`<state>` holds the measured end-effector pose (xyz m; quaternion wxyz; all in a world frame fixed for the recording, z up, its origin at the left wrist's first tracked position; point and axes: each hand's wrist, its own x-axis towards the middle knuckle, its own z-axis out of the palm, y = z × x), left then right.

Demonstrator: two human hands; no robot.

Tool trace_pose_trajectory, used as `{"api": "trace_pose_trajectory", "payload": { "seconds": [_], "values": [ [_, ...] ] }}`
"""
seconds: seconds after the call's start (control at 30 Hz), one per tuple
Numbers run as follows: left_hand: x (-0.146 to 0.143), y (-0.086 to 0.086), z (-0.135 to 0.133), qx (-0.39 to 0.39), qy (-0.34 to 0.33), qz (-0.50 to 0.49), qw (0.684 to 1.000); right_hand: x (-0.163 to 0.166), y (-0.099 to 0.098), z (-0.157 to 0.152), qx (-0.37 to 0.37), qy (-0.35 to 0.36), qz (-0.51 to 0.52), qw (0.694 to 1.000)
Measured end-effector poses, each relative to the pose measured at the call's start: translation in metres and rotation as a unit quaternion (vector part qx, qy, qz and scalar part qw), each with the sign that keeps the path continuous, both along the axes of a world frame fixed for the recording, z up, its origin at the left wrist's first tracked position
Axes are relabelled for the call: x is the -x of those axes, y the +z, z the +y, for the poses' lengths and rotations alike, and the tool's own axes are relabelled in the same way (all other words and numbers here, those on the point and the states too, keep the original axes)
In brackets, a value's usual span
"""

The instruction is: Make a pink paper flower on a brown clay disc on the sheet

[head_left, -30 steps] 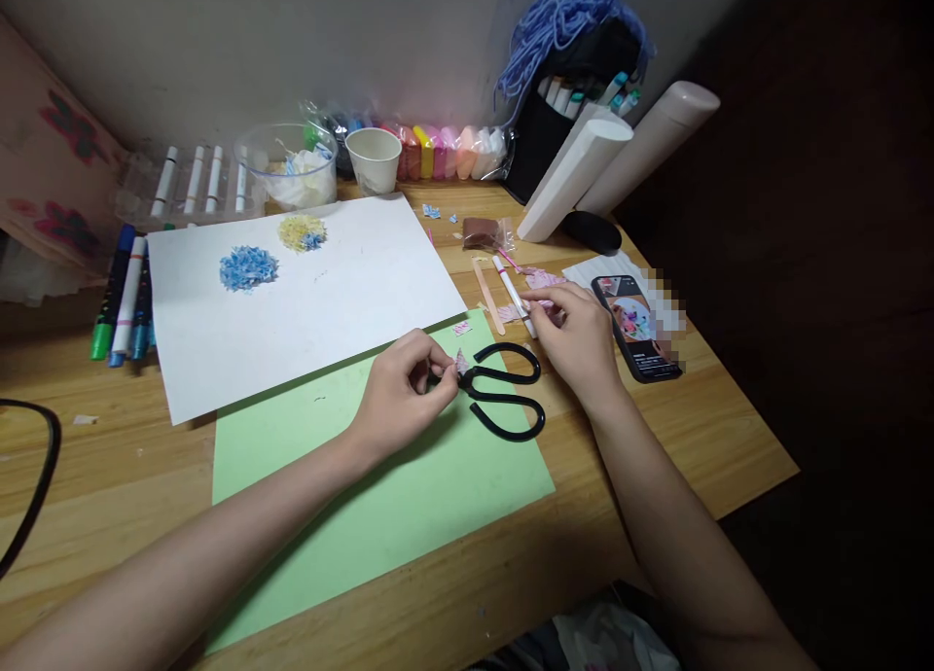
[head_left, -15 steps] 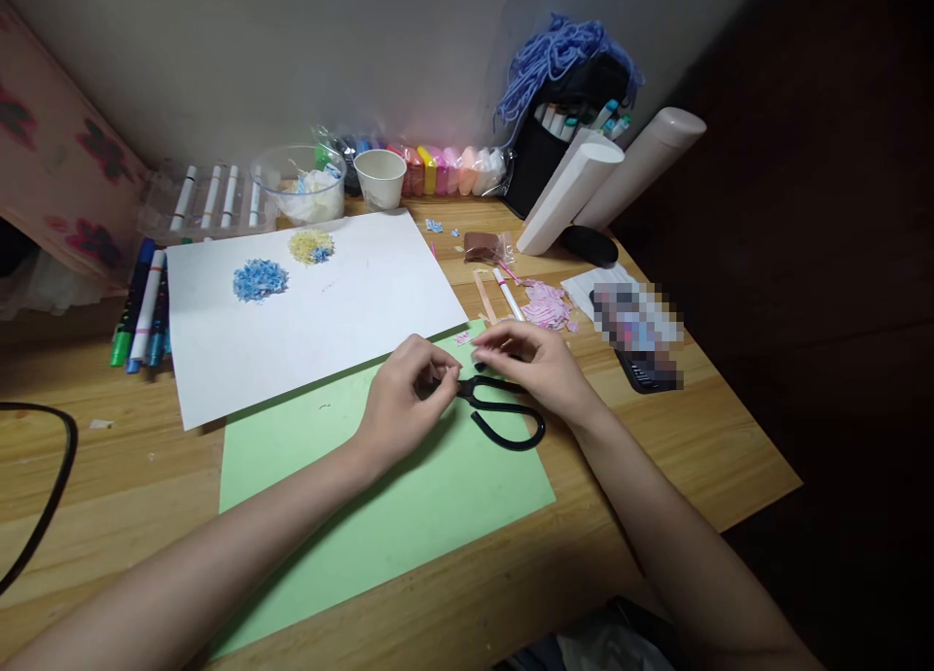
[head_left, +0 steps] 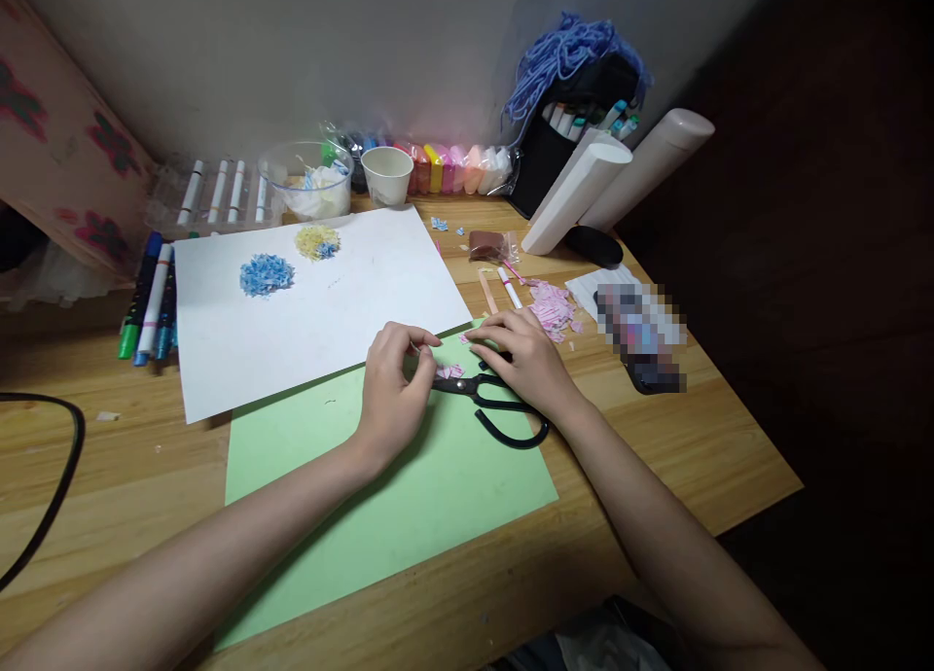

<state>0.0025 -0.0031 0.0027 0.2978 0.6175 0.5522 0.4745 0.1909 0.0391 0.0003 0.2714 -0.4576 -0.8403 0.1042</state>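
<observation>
My left hand [head_left: 394,384] rests on the green paper sheet [head_left: 394,501] with its fingers curled and pinched together; what they hold is too small to make out. A small pink paper scrap [head_left: 450,370] lies just right of those fingers. My right hand [head_left: 521,360] lies over the black scissors [head_left: 503,418], fingers bent on the upper handle loop, the blades pointing left. A pile of pink paper bits [head_left: 551,308] sits just behind my right hand.
A white sheet [head_left: 313,301] carries a blue shred pile [head_left: 267,274] and a yellow one [head_left: 317,241]. Markers [head_left: 150,301] lie at the left. A paper cup [head_left: 387,174], plastic bowl [head_left: 306,178], clay packs [head_left: 452,168], marker case [head_left: 561,136] and phone [head_left: 646,335] surround them.
My right hand came from the pink pile beside the phone to the scissors and settled on the handle. A pink scrap now lies on the green sheet by my left fingers.
</observation>
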Motion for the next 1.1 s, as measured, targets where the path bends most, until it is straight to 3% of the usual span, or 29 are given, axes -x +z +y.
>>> {"api": "trace_pose_trajectory", "payload": {
  "seconds": [0.23, 0.37, 0.43, 0.5, 0.6, 0.83, 1.1],
  "values": [
    [-0.001, 0.002, -0.001, 0.005, -0.016, 0.001, 1.000, 0.007, 0.002, 0.006, 0.009, -0.006, -0.026, 1.000],
    [-0.003, 0.002, -0.002, 0.001, -0.024, 0.067, 0.997, 0.011, 0.005, 0.001, 0.064, -0.050, 0.067, 0.995],
    [-0.003, 0.002, -0.003, -0.004, -0.027, 0.095, 0.995, 0.014, 0.007, -0.004, 0.162, -0.073, 0.166, 0.970],
    [-0.003, 0.002, -0.004, -0.013, -0.034, 0.108, 0.993, 0.016, 0.009, -0.008, 0.271, -0.075, 0.257, 0.925],
    [-0.004, 0.003, -0.004, -0.030, -0.046, 0.113, 0.992, 0.018, 0.013, -0.014, 0.356, -0.053, 0.326, 0.874],
    [-0.004, 0.002, -0.003, -0.050, -0.062, 0.094, 0.992, 0.018, 0.019, -0.024, 0.363, -0.052, 0.326, 0.871],
    [-0.004, 0.004, -0.004, -0.048, -0.068, 0.070, 0.994, 0.020, 0.021, -0.026, 0.383, -0.062, 0.367, 0.845]
  ]
}}
